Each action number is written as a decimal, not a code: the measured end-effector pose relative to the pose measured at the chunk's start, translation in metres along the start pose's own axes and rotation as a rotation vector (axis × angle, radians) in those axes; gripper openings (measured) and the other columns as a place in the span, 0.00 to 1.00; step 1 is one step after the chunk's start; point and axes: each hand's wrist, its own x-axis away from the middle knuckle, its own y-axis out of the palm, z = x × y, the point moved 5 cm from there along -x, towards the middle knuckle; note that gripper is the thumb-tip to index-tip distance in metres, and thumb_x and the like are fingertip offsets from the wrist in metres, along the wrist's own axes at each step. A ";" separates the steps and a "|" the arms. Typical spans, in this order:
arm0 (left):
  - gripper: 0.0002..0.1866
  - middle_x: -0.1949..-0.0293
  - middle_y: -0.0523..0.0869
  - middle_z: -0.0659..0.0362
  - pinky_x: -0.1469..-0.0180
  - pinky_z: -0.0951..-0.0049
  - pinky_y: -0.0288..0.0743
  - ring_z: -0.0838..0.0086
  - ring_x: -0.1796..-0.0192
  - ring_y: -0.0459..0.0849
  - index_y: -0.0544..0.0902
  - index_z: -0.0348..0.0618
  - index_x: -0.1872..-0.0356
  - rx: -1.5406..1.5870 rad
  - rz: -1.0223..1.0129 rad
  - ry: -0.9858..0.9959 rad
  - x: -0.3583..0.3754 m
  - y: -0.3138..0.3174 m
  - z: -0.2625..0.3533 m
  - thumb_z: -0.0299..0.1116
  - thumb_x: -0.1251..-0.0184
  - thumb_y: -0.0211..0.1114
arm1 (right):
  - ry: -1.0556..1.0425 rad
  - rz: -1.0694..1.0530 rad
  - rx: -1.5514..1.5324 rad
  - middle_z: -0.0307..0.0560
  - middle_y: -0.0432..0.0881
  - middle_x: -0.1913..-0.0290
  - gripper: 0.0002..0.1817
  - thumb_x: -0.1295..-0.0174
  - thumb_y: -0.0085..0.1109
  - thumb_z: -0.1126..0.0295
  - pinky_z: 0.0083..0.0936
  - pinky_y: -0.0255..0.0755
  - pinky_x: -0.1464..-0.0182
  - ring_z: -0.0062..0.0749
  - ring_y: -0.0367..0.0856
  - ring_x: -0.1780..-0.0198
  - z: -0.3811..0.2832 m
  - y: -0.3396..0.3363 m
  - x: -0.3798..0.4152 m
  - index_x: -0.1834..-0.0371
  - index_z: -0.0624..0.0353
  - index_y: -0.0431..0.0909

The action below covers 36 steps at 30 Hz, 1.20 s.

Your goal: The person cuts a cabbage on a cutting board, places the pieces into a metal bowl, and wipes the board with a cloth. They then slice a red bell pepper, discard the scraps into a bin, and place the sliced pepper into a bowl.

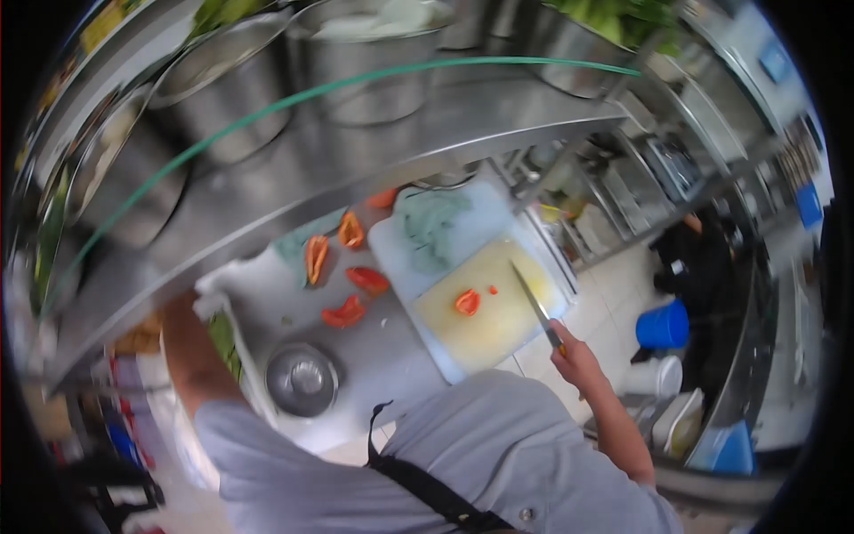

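Note:
My right hand (576, 360) is closed around the handle of a kitchen knife (535, 304), whose blade points away from me over the right side of a yellow cutting board (498, 338). On that board lie a red bell pepper piece (468, 303) and a small red scrap (493, 289). My left forearm (197, 356) reaches forward at the left, under the steel shelf, which hides the hand. Several cut red pepper pieces (366, 280) rest on the steel worktop (382, 343), left of the board. A metal bowl (302, 380) stands near the worktop's front left.
A steel shelf (400, 158) with metal containers (369, 80) crosses above the worktop. Beneath the yellow board is a larger pale board (391, 249), with a green cloth (431, 222) at its far end. A blue bucket (663, 325) stands at the right.

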 end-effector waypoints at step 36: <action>0.04 0.56 0.83 0.50 0.46 0.52 0.80 0.53 0.51 0.85 0.79 0.40 0.61 0.321 -0.100 0.672 0.325 -0.156 0.344 0.27 0.34 0.60 | -0.182 -0.172 -0.285 0.69 0.87 0.52 0.37 0.30 0.56 0.67 0.47 0.79 0.47 0.65 0.86 0.53 0.020 0.009 -0.021 0.16 0.44 0.62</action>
